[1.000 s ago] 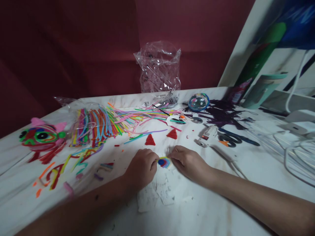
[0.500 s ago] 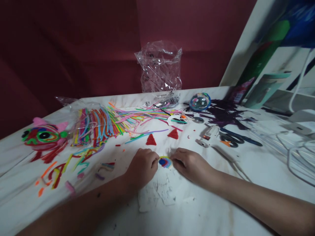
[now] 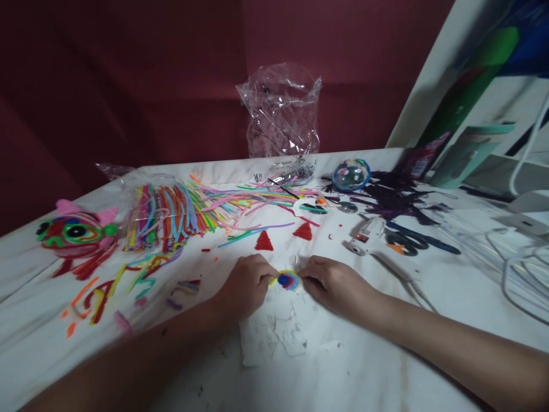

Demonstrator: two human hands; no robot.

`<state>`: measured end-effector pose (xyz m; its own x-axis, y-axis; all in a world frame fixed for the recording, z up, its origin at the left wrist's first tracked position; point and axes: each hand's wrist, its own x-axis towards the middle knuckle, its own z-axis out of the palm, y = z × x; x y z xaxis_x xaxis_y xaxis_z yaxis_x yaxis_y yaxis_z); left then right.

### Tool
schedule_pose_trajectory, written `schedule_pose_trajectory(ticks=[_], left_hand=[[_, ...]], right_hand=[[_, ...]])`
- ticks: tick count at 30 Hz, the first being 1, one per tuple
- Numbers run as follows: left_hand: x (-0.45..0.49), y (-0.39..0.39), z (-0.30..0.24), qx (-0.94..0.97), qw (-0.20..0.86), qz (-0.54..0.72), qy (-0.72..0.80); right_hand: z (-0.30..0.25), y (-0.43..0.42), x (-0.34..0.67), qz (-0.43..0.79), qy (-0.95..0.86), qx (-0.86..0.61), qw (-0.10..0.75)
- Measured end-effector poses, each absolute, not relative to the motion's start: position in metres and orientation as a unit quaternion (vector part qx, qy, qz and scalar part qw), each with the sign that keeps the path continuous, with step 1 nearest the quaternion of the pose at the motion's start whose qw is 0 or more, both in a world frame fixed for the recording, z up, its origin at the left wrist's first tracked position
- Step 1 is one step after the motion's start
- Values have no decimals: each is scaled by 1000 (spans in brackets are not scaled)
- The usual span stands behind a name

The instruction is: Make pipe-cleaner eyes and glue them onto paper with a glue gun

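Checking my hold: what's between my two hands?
A multicoloured coil, pinched between the left hand and the right hand, shown in the head view.

Left hand point(image 3: 245, 283): we see it knuckles up, fingers curled into a loose fist, thumb and forefinger pinched together at its right edge.
Right hand point(image 3: 332, 282): we find it palm down, fingers bent inward, the tips pinched and pointing at the other hand.
Spacing: we judge the two sets of fingertips near each other, facing, not touching.
Left forearm point(image 3: 128, 360): we see it bare, entering from the lower left, blurred and shaded.
Right forearm point(image 3: 454, 349): we see it bare, entering from the lower right, wrist straight.
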<state>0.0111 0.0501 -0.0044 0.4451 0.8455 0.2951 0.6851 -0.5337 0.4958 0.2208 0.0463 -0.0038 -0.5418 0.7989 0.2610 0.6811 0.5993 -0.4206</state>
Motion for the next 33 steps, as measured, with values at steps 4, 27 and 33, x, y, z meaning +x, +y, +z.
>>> schedule_pose_trajectory(ticks=[4,27,33], left_hand=[[12,51,-1,832,171,245,467],[13,51,-1,847,145,217,463],[11,52,-4,850,138,222,457]], right_hand=[[-2,49,222,155,-870,-421,203],[9,55,227,225,-864,-411,186],[9,58,228,235,-854,-426,183]])
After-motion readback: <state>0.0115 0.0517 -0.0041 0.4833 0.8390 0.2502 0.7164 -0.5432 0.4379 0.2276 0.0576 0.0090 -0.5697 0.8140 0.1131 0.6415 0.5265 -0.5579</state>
